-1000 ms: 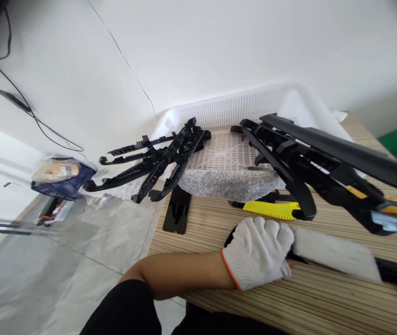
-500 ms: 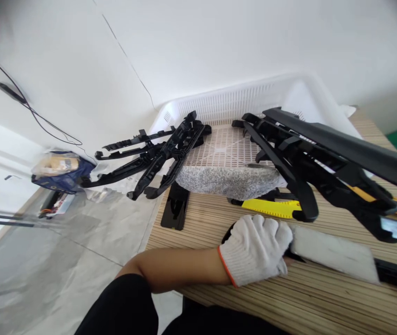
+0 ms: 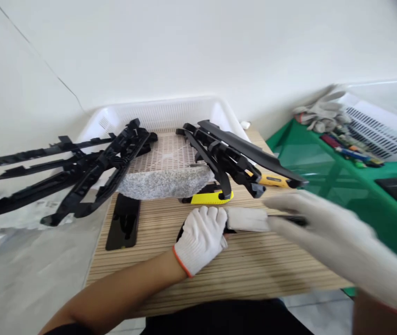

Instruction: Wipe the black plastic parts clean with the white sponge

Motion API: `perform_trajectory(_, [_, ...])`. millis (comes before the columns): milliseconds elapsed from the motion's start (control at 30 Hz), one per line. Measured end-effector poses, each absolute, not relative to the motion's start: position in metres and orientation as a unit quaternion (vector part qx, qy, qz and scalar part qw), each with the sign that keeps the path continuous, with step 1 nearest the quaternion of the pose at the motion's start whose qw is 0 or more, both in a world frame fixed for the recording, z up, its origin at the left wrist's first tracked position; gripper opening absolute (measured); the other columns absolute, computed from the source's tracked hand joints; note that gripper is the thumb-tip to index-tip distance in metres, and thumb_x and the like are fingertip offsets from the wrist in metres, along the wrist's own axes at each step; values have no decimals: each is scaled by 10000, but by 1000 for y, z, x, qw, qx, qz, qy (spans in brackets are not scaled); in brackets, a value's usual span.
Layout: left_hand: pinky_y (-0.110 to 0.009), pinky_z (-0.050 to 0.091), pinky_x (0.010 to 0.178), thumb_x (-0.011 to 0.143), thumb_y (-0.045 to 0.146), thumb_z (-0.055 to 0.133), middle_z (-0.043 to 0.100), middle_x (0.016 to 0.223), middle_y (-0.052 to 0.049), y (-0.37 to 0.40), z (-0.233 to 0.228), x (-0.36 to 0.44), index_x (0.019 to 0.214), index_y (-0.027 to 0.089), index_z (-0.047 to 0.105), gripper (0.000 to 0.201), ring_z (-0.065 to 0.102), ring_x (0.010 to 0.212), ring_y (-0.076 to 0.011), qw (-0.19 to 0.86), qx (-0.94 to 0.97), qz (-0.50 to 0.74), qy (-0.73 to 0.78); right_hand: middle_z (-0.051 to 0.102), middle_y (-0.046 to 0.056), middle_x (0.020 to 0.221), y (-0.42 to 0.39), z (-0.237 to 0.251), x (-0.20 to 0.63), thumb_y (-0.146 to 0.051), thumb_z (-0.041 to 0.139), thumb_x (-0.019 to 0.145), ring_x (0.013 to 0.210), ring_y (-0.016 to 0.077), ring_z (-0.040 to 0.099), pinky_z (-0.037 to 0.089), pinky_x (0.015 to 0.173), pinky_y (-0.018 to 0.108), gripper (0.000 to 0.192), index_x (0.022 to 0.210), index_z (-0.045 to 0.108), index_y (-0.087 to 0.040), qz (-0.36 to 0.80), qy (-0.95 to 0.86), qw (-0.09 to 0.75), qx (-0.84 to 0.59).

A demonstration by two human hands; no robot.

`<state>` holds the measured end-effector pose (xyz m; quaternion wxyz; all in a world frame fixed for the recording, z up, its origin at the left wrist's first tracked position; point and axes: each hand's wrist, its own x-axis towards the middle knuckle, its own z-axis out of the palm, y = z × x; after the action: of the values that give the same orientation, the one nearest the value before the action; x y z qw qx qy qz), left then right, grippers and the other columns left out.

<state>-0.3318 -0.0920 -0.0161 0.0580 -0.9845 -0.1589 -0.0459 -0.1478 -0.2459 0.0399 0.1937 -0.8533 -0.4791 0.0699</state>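
Note:
My left hand [image 3: 201, 237], in a white knit glove with an orange cuff edge, is closed around a long black plastic part [image 3: 294, 219] lying low over the table. A white section [image 3: 247, 219] covers the part's middle, just right of that hand; whether it is cloth or another wrap I cannot tell. My right hand [image 3: 331, 237], gloved too and blurred, hovers at the part's right end with thumb and fingers apart. Behind the left hand are a yellow utility knife [image 3: 207, 198] and a grey fuzzy cloth [image 3: 167, 184] over the basket's front rim.
A white plastic basket [image 3: 170, 104] holds black plastic parts [image 3: 94, 174] leaning left and more black parts [image 3: 229, 149] leaning right. A black phone [image 3: 123, 221] lies at left. An orange-yellow tool [image 3: 273, 180] is at right. The green surface [image 3: 303, 153] bears gloves [image 3: 320, 114] and pens [image 3: 352, 151].
The view has swung right, bringing the green surface into sight. My right hand has come in from the right. My left hand keeps its grip on the black plastic part.

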Motion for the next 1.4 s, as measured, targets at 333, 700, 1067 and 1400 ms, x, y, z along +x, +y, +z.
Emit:
perform_trajectory(333, [-390, 369, 585, 841, 385, 666, 566, 815, -48, -91, -18, -331, 940, 171, 562, 257, 550, 725, -249, 65, -981, -69, -169, 662, 43, 1251, -215, 8, -137, -388, 607, 848, 1123, 278, 613, 471, 982, 437, 486, 1327, 621, -309, 261, -528, 136, -797])
perform_trajectory(700, [-389, 348, 590, 850, 317, 646, 552, 801, -39, -90, -21, -330, 901, 192, 537, 174, 545, 725, -251, 34, -987, -52, -145, 620, 45, 1107, -222, 2, -128, -399, 445, 954, 1016, 220, 618, 492, 946, 390, 453, 1381, 592, -361, 251, -535, 190, -784])
perform_trajectory(1067, [-384, 366, 588, 825, 320, 694, 581, 809, -38, -92, -13, -326, 903, 192, 560, 201, 567, 740, -251, 11, -988, -16, -155, 678, 47, 1097, -232, 3, -125, -408, 535, 885, 1027, 239, 636, 515, 932, 397, 368, 1172, 730, -288, 210, -431, 263, -837])
perform_trajectory(1400, [-397, 387, 589, 834, 322, 688, 571, 798, -40, -88, -12, -323, 884, 195, 559, 187, 563, 719, -255, 37, -986, -31, -161, 687, 57, 1094, -264, 2, -117, -495, 605, 827, 1015, 268, 654, 527, 935, 452, 427, 1178, 734, -290, 119, -308, 282, -901])
